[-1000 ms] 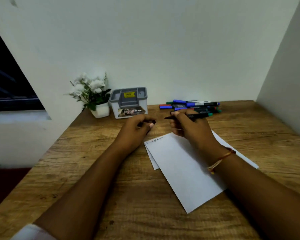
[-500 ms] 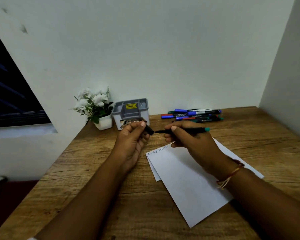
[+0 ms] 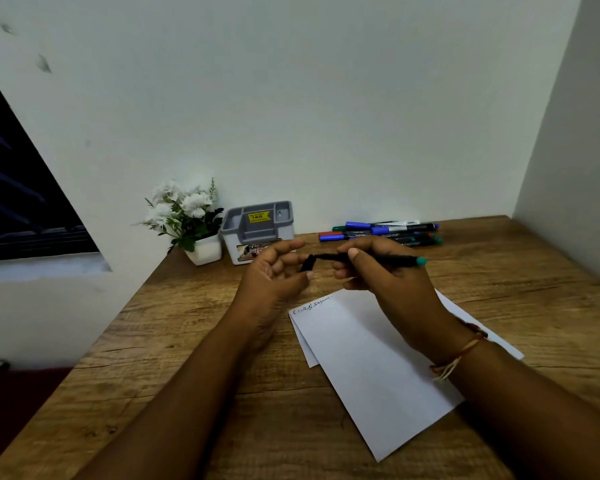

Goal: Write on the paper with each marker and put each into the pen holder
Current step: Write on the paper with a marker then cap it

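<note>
My right hand grips a black marker with a teal end, held level above the table and pointing left. My left hand holds the marker's black cap between thumb and fingers, right at the marker's tip. Below them lies white paper with one line of writing along its top edge. A grey pen holder with a yellow sticker stands at the back by the wall. Several more markers lie in a pile at the back right.
A small white pot of white flowers stands left of the pen holder. The wooden table ends on the left, beside a dark window. A wall closes the right side.
Both hands rose off the table and came together. The cap in my left hand now meets the tip of the marker, which was apart from it one second ago.
</note>
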`<state>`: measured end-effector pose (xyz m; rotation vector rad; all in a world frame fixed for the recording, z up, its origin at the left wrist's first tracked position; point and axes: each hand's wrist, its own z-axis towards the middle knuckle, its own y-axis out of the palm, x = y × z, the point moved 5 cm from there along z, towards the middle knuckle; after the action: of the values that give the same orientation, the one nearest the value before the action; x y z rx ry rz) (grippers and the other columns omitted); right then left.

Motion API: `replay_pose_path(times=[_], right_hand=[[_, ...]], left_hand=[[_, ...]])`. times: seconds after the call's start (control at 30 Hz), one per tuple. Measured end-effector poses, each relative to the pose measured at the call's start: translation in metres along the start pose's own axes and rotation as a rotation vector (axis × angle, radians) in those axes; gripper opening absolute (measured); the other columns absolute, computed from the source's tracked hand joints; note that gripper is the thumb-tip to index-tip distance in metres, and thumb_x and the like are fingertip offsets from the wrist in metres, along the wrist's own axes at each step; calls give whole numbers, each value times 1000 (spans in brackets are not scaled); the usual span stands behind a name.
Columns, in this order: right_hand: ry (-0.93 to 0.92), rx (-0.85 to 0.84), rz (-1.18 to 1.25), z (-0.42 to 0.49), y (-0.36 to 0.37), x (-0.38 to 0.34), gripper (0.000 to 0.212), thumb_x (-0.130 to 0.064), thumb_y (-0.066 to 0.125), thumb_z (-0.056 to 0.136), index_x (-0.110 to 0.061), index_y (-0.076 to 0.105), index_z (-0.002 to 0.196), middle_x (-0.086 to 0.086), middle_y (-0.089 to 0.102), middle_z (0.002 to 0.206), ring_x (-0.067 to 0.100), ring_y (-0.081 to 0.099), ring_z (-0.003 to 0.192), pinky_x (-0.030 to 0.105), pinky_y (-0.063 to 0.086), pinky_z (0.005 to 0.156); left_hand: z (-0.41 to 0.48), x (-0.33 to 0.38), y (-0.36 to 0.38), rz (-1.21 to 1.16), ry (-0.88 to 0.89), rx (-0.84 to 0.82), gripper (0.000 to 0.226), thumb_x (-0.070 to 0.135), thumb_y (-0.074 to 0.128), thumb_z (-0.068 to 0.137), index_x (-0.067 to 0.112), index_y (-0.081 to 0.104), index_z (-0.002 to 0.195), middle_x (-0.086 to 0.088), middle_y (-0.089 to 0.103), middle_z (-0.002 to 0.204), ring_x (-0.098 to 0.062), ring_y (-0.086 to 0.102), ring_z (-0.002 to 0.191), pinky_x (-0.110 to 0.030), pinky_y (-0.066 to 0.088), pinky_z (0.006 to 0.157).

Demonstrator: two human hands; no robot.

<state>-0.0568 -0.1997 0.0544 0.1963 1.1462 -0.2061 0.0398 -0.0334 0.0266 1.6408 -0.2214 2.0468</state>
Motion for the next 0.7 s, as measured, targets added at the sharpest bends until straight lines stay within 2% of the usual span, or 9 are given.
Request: replay_pose_path(times=[0.23, 0.37, 0.53, 0.63, 0.7], right_hand=[[26, -8, -77, 1, 0, 5, 18, -14, 55, 104, -14, 73, 103, 3, 78, 87, 17, 76, 84, 27, 62, 71], [44, -25, -146, 3, -1, 8, 18, -17, 56, 103, -18, 73, 95, 2, 77, 81, 13, 75, 79, 24, 59, 66], [106, -79, -94, 6, -3, 13, 11, -21, 63, 100, -14, 66, 91, 6, 78, 82, 16, 77, 77, 24, 59, 63], [128, -144, -124, 5, 2, 18, 18, -26, 68, 97, -8, 66, 95, 3, 78, 79, 13, 76, 72, 21, 57, 59], [125, -130, -142, 6, 0, 21, 22, -27, 71, 95, -5, 68, 95, 2, 77, 75, 10, 72, 65, 19, 54, 56]], left_hand=[[-1, 5, 3, 76, 32, -58, 51, -2, 76, 77, 21, 63, 121, -8, 73, 107, -23, 70, 104, -25, 56, 78], [-2, 8, 2, 198, 42, -97, 50, -4, 75, 79, 23, 64, 119, -6, 74, 107, -20, 70, 104, -23, 55, 78], [-5, 12, 5, 273, 28, -143, 48, 12, 81, 75, 24, 63, 118, -5, 75, 104, -18, 70, 103, -20, 54, 81], [-8, 9, 9, 278, -2, -177, 51, 24, 82, 70, 25, 63, 117, -5, 75, 104, -19, 70, 103, -23, 55, 83], [-9, 6, 10, 256, -25, -163, 49, 23, 83, 69, 24, 65, 114, -7, 75, 103, -21, 71, 102, -25, 56, 82]])
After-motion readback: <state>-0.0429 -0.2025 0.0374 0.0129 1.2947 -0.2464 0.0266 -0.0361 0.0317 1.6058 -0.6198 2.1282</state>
